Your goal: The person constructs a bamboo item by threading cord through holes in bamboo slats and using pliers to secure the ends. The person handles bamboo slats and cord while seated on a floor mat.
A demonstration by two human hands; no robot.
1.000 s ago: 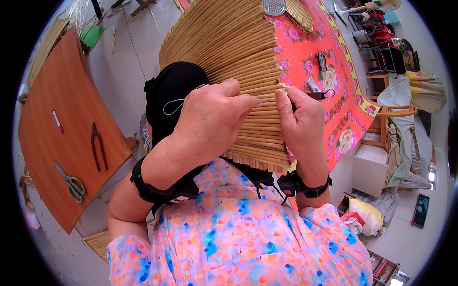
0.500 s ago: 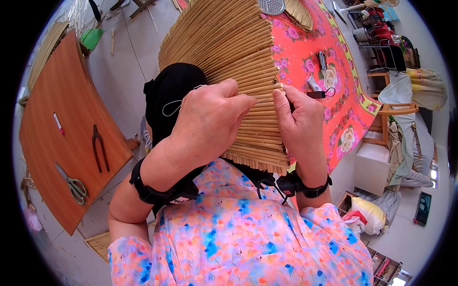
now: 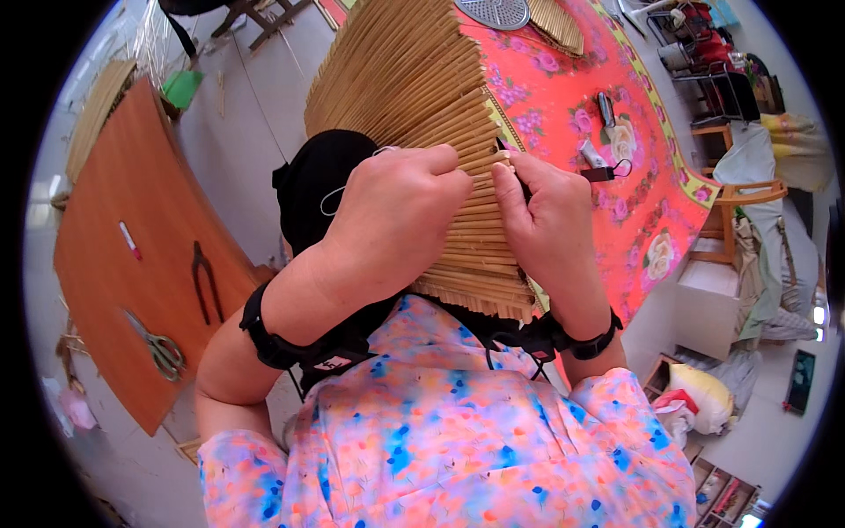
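Observation:
A mat of thin bamboo strips [image 3: 396, 75] lies tilted across my lap, its far part reaching away from me. Above its near part my left hand [image 3: 396, 216] is closed in a fist, thumb and fingertips pressed together. A thin white cord [image 3: 324, 202] loops out from behind this hand, which seems to hold it; the grip itself is hidden. At the mat's right edge my right hand [image 3: 550, 211] pinches the strip ends between thumb and fingers. Something small and pale shows at its fingertips.
On the right, a red flowered cloth [image 3: 656, 211] carries a round metal grater-like disc [image 3: 495, 11], a white tube [image 3: 591, 155] and small dark items. A brown board [image 3: 132, 229] at left holds scissors [image 3: 160, 350], pliers [image 3: 207, 282] and a marker [image 3: 129, 239]. Black cloth [image 3: 321, 185] lies beside the mat.
The view has shifted slightly, so the board and cloth sit a little further right. My left fist has come a little closer to my right hand, which keeps its pinch on the edge.

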